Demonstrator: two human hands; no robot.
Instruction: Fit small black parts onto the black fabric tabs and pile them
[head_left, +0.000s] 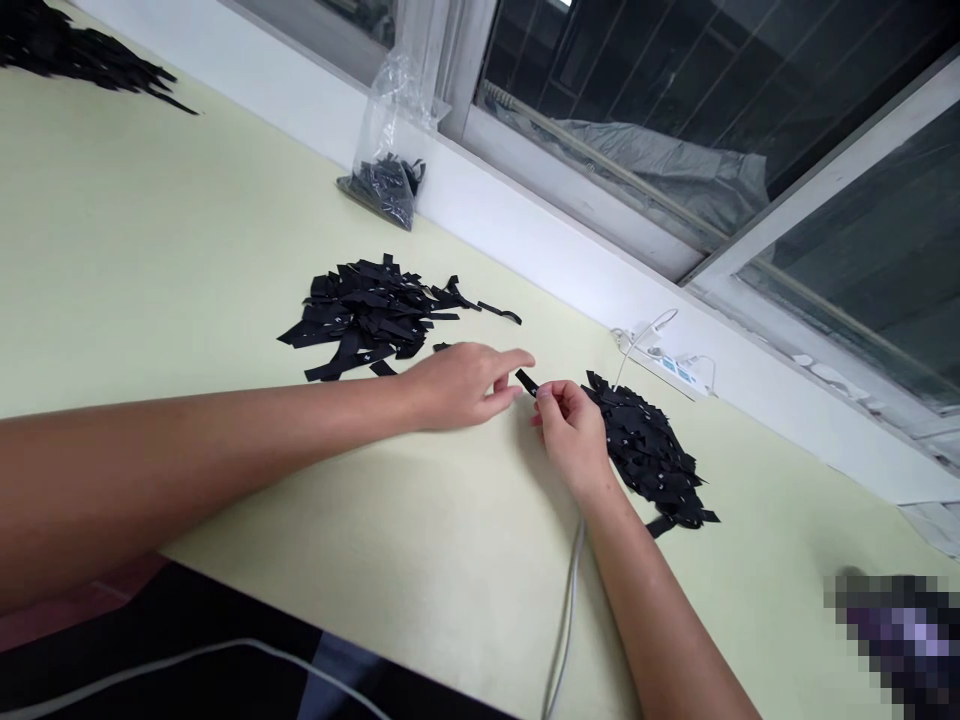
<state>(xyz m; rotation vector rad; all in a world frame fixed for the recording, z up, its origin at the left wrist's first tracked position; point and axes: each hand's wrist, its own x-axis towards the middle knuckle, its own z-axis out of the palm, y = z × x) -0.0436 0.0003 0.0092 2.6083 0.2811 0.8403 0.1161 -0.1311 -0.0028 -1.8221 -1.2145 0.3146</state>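
1 narrow, flat black strip is pinched in the right hand; the left hand has fingers apart.

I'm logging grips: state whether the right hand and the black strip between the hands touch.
Touching: the head view shows the right hand pinching one end of the black strip between thumb and fingers, the other end sticking out.

In the centre of the frame, a person's bare right hand pinches a short, flat strip of black fabric; the bare left hand is just beside it, thumb and forefinger parted. I see a loose heap of similar black strips left of centre and a second black heap right of centre, both on a pale yellow-green tabletop. A clear plastic bag holding black pieces stands at upper centre.
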